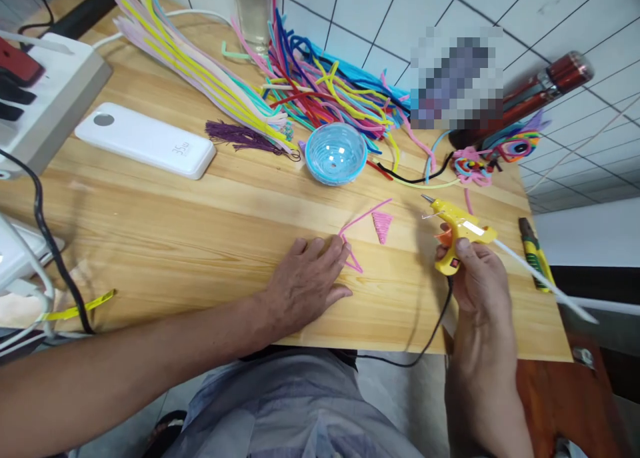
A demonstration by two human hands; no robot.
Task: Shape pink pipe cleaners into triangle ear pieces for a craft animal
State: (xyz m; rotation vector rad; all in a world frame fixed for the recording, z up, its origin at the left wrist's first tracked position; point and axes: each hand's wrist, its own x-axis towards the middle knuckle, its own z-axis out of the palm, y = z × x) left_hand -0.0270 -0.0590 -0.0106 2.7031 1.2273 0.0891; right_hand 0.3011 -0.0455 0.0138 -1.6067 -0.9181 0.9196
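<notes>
My right hand (477,271) is wrapped around the handle of a yellow hot glue gun (463,228) with an orange trigger. A white glue stick (545,281) sticks out of its back, and its metal nozzle points left. Flat on the tabletop lies my left hand (310,278), thumb apart, with fingertips on a pink pipe cleaner (354,258) bent into a triangle with a long loose end. Just right of that is a small solid pink triangle (383,227) of close-set rows. The fingers cover part of the bent pipe cleaner.
Behind the hands stand a blue bowl (336,155) and a heap of coloured pipe cleaners (325,91). A white power bank (145,140) and a power strip (55,105) are at left. Yellow-green pliers (535,255) lie at right. The gun's black cord (435,338) crosses the front edge.
</notes>
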